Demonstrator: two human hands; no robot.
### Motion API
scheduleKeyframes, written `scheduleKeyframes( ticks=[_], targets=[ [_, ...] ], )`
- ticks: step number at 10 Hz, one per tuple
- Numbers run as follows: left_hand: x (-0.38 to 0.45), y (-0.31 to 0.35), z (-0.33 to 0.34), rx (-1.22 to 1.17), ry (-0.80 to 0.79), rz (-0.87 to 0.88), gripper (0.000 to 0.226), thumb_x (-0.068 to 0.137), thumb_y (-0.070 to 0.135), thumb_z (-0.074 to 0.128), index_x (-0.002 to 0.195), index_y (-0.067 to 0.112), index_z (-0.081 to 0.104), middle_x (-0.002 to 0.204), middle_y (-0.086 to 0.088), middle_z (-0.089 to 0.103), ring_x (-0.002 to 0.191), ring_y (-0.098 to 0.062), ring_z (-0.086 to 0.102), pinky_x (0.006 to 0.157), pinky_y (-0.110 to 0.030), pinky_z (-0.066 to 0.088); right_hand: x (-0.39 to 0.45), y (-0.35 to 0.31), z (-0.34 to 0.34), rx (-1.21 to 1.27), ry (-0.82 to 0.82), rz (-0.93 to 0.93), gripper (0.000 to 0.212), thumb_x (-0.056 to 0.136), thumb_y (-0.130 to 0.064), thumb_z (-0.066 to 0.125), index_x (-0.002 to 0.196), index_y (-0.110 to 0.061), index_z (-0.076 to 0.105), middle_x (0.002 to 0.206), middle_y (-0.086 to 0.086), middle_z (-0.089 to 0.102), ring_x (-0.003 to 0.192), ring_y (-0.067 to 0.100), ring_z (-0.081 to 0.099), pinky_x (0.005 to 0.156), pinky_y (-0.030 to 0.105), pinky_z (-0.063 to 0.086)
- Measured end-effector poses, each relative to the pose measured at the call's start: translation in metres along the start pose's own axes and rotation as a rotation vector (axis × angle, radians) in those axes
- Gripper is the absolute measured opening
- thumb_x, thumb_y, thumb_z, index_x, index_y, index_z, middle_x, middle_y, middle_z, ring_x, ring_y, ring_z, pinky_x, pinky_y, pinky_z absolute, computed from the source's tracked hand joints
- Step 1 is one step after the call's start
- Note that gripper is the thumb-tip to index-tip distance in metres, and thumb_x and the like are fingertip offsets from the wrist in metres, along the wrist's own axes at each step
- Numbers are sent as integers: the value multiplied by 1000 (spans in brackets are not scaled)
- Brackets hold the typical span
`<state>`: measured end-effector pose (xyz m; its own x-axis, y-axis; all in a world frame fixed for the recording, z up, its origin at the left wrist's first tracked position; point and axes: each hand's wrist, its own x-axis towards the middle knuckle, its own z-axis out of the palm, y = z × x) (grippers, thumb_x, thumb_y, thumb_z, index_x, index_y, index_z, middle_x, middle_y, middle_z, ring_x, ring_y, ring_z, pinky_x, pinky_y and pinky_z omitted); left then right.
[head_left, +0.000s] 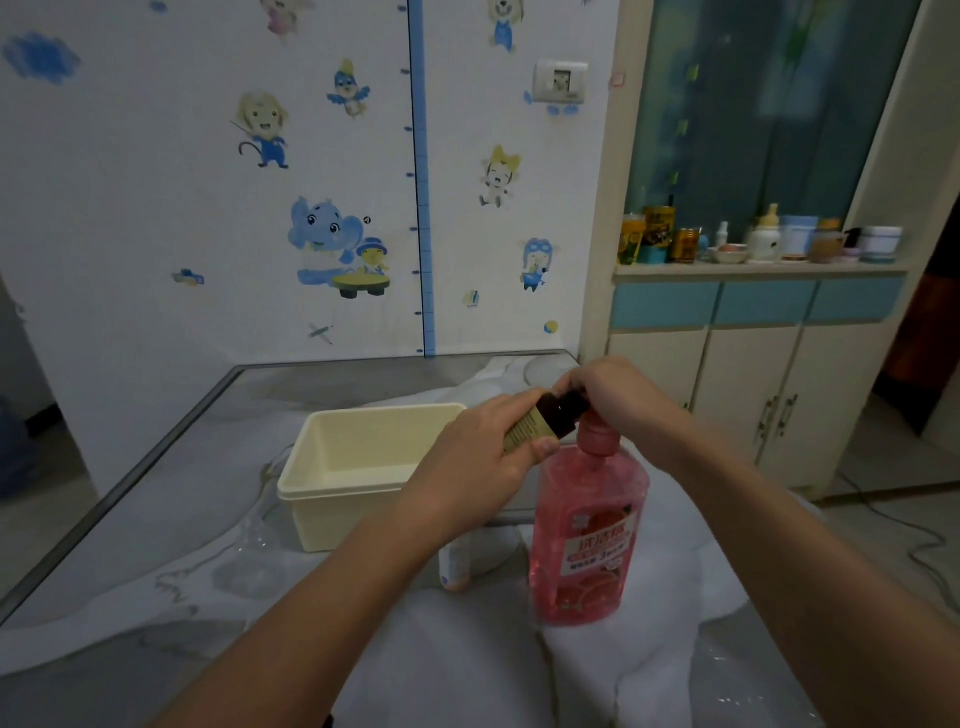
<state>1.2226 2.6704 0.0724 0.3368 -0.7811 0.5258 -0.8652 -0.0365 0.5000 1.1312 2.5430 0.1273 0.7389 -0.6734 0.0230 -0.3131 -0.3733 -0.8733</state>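
My left hand (478, 457) grips a small dark brown bottle (548, 418) with a yellowish label, held tilted above the table. My right hand (610, 392) has its fingers curled round the bottle's dark cap end. Just below them stands a large pink pump bottle (587, 540) with a pink pump head. A cream plastic bin (358, 483) sits open to the left, with nothing visible inside it. A small white and peach bottle (456, 566) stands partly hidden under my left forearm.
The glass-topped table (171, 499) carries white sheeting and crumpled clear plastic (249, 551). A wall with cartoon stickers stands behind. To the right is a cabinet (753, 364) with several jars and bottles on its ledge.
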Motion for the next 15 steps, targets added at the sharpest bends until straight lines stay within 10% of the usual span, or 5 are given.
scheduleKeyframes(
  ticks=[5,7,9,15],
  targets=[
    [-5,-8,10,-81,35,-12,45,85,43,54,127,28,55,103,2,65,91,-18,58,80,-43,47,2,12,4,113,-28,-21,20,86,-10,45,76,-11,63,59,-4,53,42,2,47,36,13,38],
    [5,-5,-1,-16,13,-17,54,83,47,52,134,28,51,108,2,63,98,-18,57,85,-43,47,0,-11,-3,-300,-64,-170,25,83,7,51,97,-2,70,72,0,54,59,9,51,46,5,36],
    [-2,-9,9,-59,40,-15,54,83,45,53,134,25,52,111,1,64,99,-18,57,86,-40,47,2,6,6,153,-20,-18,21,87,-8,45,75,-11,62,61,-1,54,44,4,50,37,14,41],
    [0,-12,6,-40,2,-19,54,83,48,51,133,29,52,108,2,64,96,-17,57,84,-40,47,2,7,10,205,6,-26,15,84,-5,48,81,-7,63,65,1,55,44,4,53,38,14,42]
  ],
)
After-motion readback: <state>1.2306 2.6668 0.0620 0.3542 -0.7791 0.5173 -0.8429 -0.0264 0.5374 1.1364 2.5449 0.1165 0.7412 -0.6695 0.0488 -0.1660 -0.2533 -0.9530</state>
